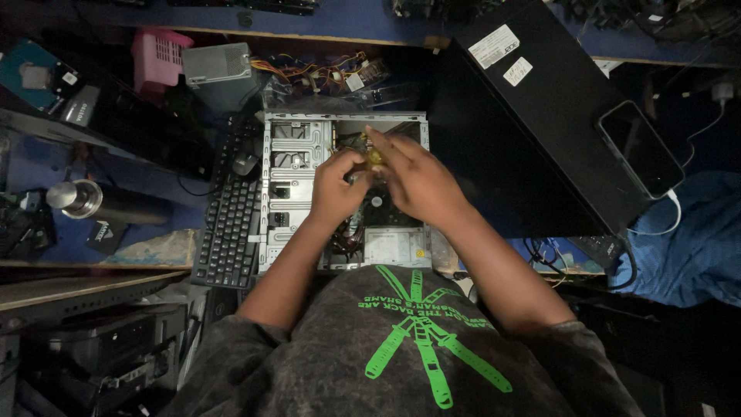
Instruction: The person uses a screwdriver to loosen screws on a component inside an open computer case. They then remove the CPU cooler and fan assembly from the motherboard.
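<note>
Open PC case (297, 166) on bench, side panel already off; left hand (336, 185) and right hand (417, 181) both pinch a small yellowish part (376, 158) above the internals (seating not visible); wiring, closing up appear left; keyboard (231, 224) beside.

Two white paper labels sit on the black computer side panel (540, 131), up and to the right of the right hand (417, 181). The bigger label (494, 45) is a tilted rectangle. The smaller label (518, 71) lies just below it. Farther right, a phone (641, 148) lies with its dark screen up, maybe switched off.
</note>
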